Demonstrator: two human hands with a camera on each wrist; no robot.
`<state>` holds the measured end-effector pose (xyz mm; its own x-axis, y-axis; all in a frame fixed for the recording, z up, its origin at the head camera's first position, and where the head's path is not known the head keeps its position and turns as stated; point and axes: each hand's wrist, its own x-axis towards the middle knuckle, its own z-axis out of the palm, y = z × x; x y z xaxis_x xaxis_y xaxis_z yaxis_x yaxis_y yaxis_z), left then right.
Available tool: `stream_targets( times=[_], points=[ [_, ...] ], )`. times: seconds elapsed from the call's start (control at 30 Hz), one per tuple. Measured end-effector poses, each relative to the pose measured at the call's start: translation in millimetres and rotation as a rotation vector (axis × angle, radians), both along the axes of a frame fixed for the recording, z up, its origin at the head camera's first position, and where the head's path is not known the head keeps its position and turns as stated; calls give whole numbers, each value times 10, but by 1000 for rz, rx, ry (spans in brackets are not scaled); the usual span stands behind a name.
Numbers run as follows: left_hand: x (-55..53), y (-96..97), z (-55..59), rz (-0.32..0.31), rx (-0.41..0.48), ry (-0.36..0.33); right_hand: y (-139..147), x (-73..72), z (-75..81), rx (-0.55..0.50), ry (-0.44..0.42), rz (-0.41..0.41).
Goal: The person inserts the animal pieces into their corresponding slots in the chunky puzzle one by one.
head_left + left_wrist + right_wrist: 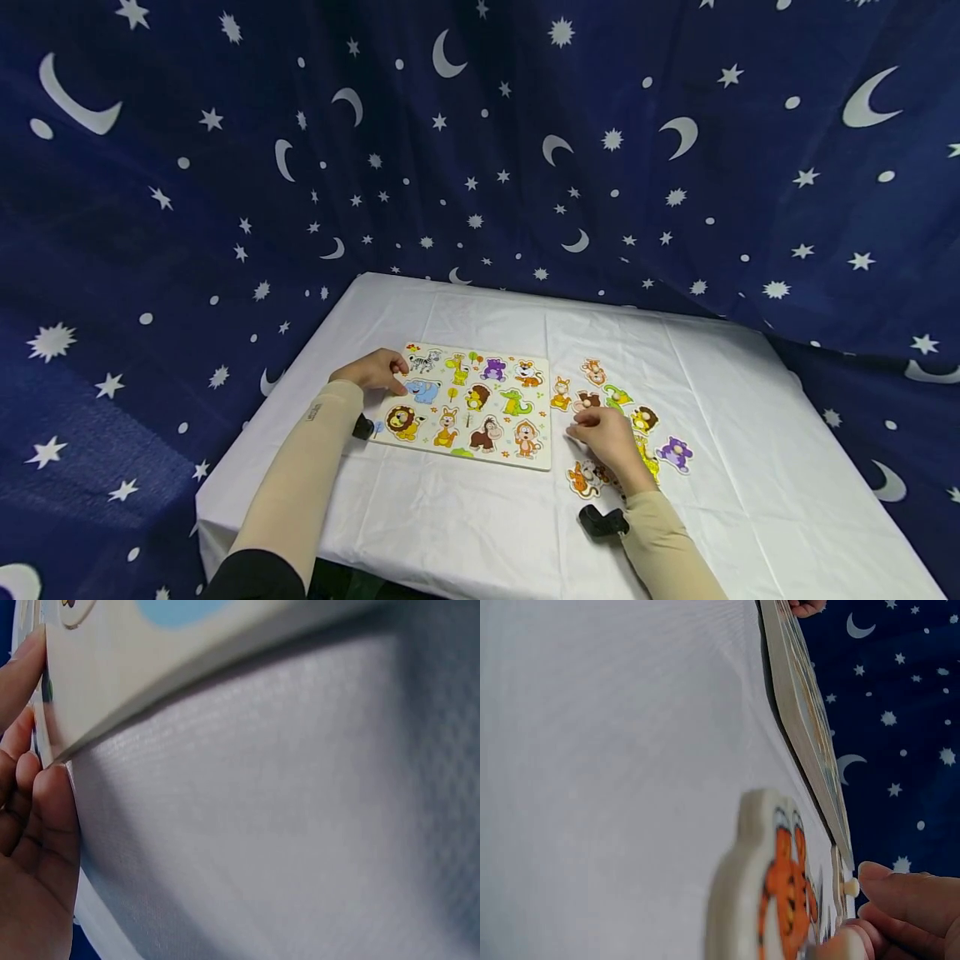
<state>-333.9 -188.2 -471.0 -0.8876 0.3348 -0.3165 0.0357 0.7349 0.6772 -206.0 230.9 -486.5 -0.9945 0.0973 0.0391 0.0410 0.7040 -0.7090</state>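
A wooden animal puzzle board (465, 410) lies flat on the table, with printed animals in rows. My left hand (378, 371) grips its left edge; in the left wrist view the thumb (22, 675) lies at the board's edge and curled fingers touch its corner. My right hand (611, 437) is over the loose pieces right of the board, thumb and fingertips close to a brown animal piece (587, 401). In the right wrist view a small knob (851, 887) shows just beyond the fingertips, apparently not pinched. A tiger piece (789, 892) stands out nearest that camera.
Around the right hand lie a kangaroo piece (560, 394), a crocodile piece (618, 397), a hedgehog piece (644, 419) and a purple piece (676, 454). Part of the pile is hidden under the hand. A white cloth (465, 525) covers the table; a starry blue curtain (487, 150) hangs behind.
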Motion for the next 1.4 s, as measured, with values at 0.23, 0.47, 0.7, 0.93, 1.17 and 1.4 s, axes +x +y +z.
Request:
stream_targets(
  times=[0.23,0.47,0.7,0.93,1.17,1.4],
  points=[
    [-8,-1,0,21,-11,2,74,39,-14,18,-11,16],
    [35,9,26,13,-21,24,160,61,-5,18,15,27],
    [37,5,59,26,-18,16,193,104,51,44,-20,33],
    [24,10,16,22,-31,4,202,195,54,63,-35,30],
    [30,13,8,29,-28,7,260,262,59,22,-41,23],
    [36,17,24,23,-42,16,375,322,60,80,-33,20]
  ],
)
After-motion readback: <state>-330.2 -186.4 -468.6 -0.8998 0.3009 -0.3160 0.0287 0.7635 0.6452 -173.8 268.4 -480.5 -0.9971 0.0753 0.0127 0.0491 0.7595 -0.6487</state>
